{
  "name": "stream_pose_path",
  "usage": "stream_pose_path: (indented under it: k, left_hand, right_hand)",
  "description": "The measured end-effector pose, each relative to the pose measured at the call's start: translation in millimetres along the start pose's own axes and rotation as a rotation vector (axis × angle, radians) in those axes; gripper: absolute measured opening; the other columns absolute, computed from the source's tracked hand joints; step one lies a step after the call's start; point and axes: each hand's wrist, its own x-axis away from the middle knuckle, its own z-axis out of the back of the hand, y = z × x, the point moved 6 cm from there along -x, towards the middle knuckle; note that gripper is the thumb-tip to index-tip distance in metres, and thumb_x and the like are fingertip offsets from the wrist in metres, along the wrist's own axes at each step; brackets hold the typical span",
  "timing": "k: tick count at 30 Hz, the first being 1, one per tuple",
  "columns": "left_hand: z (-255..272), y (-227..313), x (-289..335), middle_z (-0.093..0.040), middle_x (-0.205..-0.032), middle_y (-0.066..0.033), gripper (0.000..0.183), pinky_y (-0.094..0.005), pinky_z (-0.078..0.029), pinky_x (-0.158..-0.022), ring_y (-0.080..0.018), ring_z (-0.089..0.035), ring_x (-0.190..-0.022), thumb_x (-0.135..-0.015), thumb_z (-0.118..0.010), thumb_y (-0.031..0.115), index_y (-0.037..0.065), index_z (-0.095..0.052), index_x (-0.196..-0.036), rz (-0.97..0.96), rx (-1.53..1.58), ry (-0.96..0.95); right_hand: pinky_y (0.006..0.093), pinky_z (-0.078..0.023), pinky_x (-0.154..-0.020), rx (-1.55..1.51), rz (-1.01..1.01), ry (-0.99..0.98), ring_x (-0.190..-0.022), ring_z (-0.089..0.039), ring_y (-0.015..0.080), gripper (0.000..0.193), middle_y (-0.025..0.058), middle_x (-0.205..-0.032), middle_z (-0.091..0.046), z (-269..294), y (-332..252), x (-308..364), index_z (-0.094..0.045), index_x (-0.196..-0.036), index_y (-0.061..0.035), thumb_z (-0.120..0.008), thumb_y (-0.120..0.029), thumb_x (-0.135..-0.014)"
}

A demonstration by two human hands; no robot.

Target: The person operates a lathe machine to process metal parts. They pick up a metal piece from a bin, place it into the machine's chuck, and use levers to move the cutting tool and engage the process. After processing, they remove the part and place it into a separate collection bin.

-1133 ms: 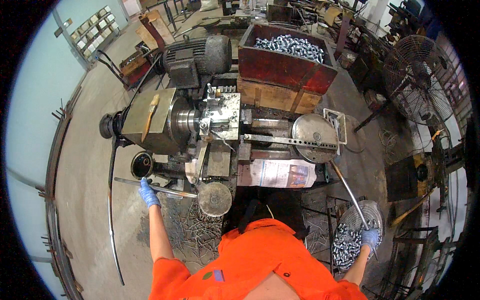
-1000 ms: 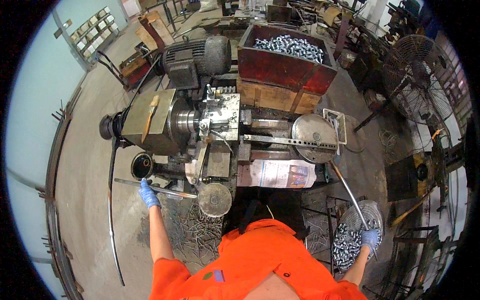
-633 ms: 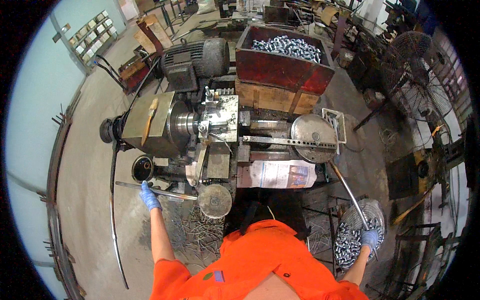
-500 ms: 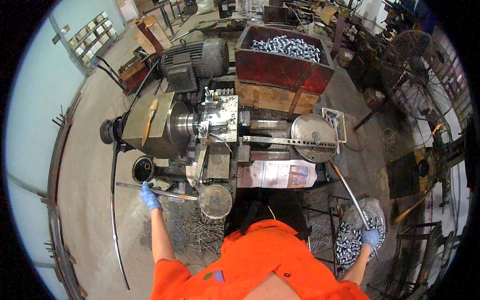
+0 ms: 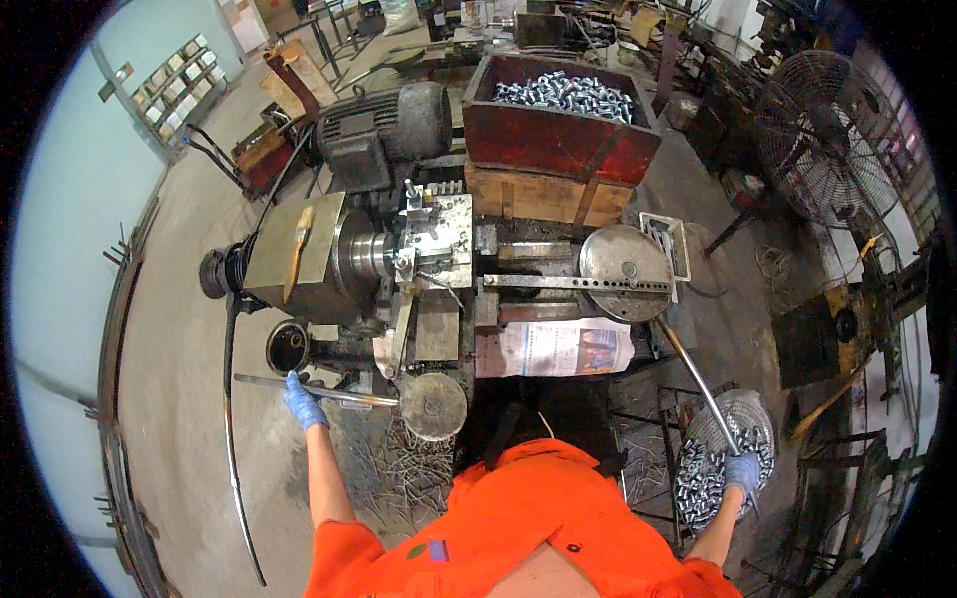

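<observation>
My left hand, in a blue glove, is closed over a metal lever at the left, just below a round dark cup. That lever runs to a round metal disc at the machine's near side. At the right, my gloved right hand grips the lower end of a long shiny lever. It slopes down from below a larger metal disc. Beneath my right hand sits a round mesh basket with many small metal sleeves. The machine's spindle faces a tool block.
A dark red box full of metal sleeves stands behind the machine, beside a large motor. A brush lies on the headstock cover. Newspaper covers the near edge. A big fan stands at the right; metal shavings litter the floor.
The view has shifted slightly. Both hands stay at their levers, and no part of the machine has visibly moved.
</observation>
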Motion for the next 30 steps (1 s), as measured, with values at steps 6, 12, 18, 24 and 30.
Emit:
stream_pose_path:
  k: [6,12,18,24,30]
  left_hand:
    - [-7.3,6.4,8.2,-0.060,-0.065,-0.0134,0.039,-0.0339,-0.050,-0.046,-0.0242,-0.058,-0.048,-0.086,-0.054,0.037,-0.002,-0.058,-0.083,0.009,0.004,0.009]
    - [-4.3,5.7,11.8,-0.060,-0.062,-0.0150,0.041,-0.0314,-0.046,-0.047,-0.0227,-0.057,-0.049,-0.087,-0.052,0.039,-0.001,-0.060,-0.084,0.000,-0.025,0.009]
    - [-3.7,5.2,10.7,-0.060,-0.060,-0.0166,0.045,-0.0321,-0.047,-0.045,-0.0236,-0.057,-0.048,-0.086,-0.054,0.042,-0.003,-0.059,-0.083,-0.019,-0.099,-0.019]
    - [13.6,-5.8,-4.6,-0.058,-0.060,-0.0157,0.048,-0.0347,-0.050,-0.043,-0.0248,-0.058,-0.046,-0.084,-0.056,0.043,-0.005,-0.058,-0.081,0.018,-0.112,0.005]
    - [8.2,-4.8,-1.8,-0.058,-0.069,-0.0131,0.046,-0.0351,-0.050,-0.044,-0.0235,-0.058,-0.051,-0.084,-0.056,0.044,-0.003,-0.056,-0.083,-0.011,-0.088,-0.006]
  right_hand:
    - [0.0444,-0.049,-0.076,-0.022,-0.015,-0.021,-0.089,-0.061,0.0404,0.045,0.0266,-0.092,-0.062,-10.3,8.9,-3.8,-0.065,-0.087,0.0021,-0.070,-0.037,-0.065]
    - [0.0423,-0.049,-0.077,-0.099,-0.004,0.042,-0.085,-0.062,0.0383,0.038,0.0239,-0.088,-0.064,2.0,-3.7,1.8,-0.066,-0.086,0.0006,-0.068,-0.029,-0.063]
    - [0.0421,-0.044,-0.082,-0.061,0.169,0.190,-0.083,-0.061,0.0320,0.043,0.0136,-0.091,-0.065,44.0,-111.7,28.3,-0.067,-0.097,-0.0123,-0.068,-0.039,-0.063]
    - [0.0486,-0.035,-0.096,-0.024,0.445,0.231,-0.108,-0.051,0.0342,0.041,0.0148,-0.106,-0.061,62.9,-187.5,-8.3,-0.066,-0.101,-0.0144,-0.066,-0.040,-0.068]
    - [0.0527,-0.028,-0.101,0.062,0.409,0.259,-0.122,-0.041,0.0366,0.055,0.0152,-0.123,-0.053,79.4,-236.8,-127.1,-0.062,-0.110,-0.0131,-0.052,-0.057,-0.079]
